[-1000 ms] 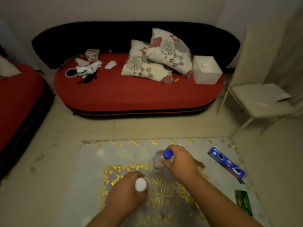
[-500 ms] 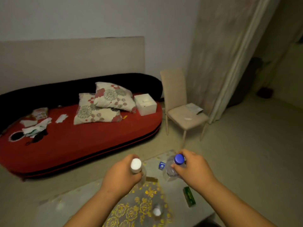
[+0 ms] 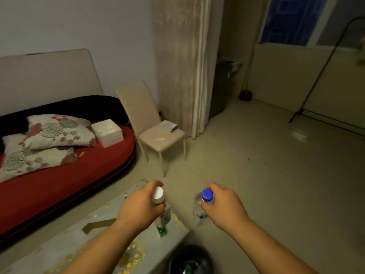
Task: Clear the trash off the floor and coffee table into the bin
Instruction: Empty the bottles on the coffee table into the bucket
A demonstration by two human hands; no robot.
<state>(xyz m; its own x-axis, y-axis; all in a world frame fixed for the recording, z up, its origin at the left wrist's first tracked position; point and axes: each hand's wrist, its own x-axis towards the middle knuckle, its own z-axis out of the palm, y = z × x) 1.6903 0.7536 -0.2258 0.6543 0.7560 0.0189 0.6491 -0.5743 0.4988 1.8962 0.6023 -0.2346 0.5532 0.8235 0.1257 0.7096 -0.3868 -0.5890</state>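
Observation:
My left hand (image 3: 141,209) grips a clear plastic bottle with a white cap (image 3: 158,195) by its neck, above the right end of the coffee table (image 3: 65,246). My right hand (image 3: 223,206) holds a second clear bottle with a blue cap (image 3: 206,195), off the table's edge over the floor. A dark round bin (image 3: 190,260) lined with a black bag stands on the floor by the table's corner, below and between my hands, with something green inside. A green wrapper (image 3: 162,231) lies on the table under the left bottle.
A red sofa (image 3: 65,178) with two floral pillows (image 3: 49,133) and a white box (image 3: 107,132) runs along the left. A beige chair (image 3: 156,133) stands beyond the table, a curtain (image 3: 183,62) behind it. Bare floor spreads to the right; a black rack stand (image 3: 316,76) is at far right.
The view has swung right and up from the table toward the room. Both hands lifted the bottles off the table and moved apart; the bin has come into view below them.

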